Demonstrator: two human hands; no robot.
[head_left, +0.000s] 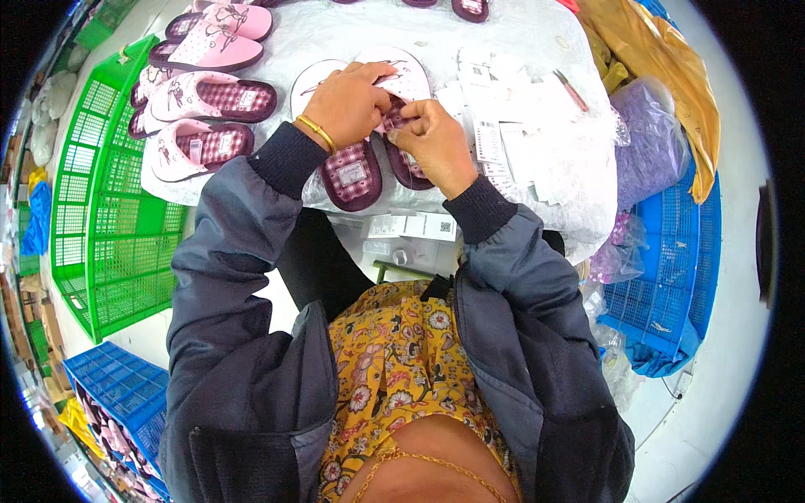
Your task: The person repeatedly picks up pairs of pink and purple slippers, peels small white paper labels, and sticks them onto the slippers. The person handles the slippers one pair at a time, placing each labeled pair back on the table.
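Observation:
A pair of slippers lies side by side before me on the table, with pale uppers and maroon plaid insoles. My left hand [350, 102] reaches across the uppers, fingers bent over the opening of the right slipper [406, 168]. The thumb and fingers of my right hand [434, 142] are pinched together at that same opening; what sits between them is hidden. Beside it, the left slipper [350, 178] shows a white label on its insole. Right of my hands, printed white tags [486, 138] lie spread in overlapping piles.
Several pink and white slippers [205, 151] line the left of the white-covered table [293, 189]. A slim reddish tool [571, 90] lies among papers. Green baskets [126, 226] stand left, a blue crate [117, 381] lower left. Purple bagged goods [650, 138] sit by a blue crate [654, 293] at right.

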